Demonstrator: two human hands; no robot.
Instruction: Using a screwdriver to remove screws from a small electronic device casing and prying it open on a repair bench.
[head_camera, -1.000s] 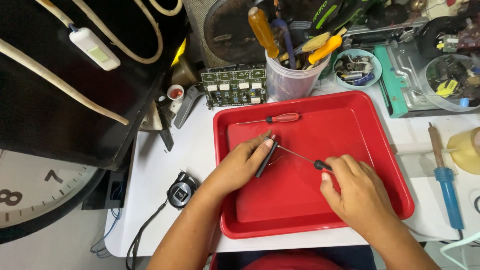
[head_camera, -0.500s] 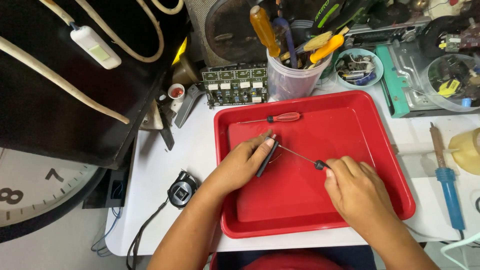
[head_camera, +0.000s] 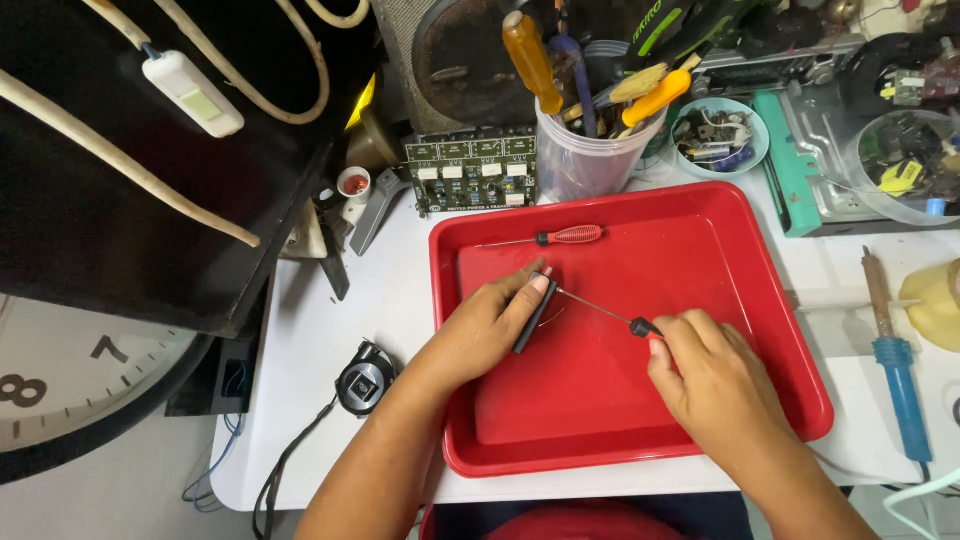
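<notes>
A red plastic tray (head_camera: 760, 300) lies on the white table. Inside it, my left hand (head_camera: 480, 330) holds a thin black rod-like part (head_camera: 532, 318) flat against the tray floor. My right hand (head_camera: 715, 380) grips a small black-handled screwdriver (head_camera: 640, 325); its thin shaft (head_camera: 590, 305) runs up-left to the top end of the black part near my left fingertips. A second screwdriver with a red handle (head_camera: 568, 236) lies loose in the tray above my hands.
A clear cup of tools (head_camera: 590, 150) and a green circuit board (head_camera: 470, 178) stand behind the tray. A blue-handled soldering iron (head_camera: 895, 370) lies at the right. A small black round device with a cable (head_camera: 365, 380) sits left of the tray. A clock face (head_camera: 60, 380) shows at lower left.
Both hands stay almost still. My right hand has shifted very slightly with the small screwdriver; the tip remains at the end of the black part.
</notes>
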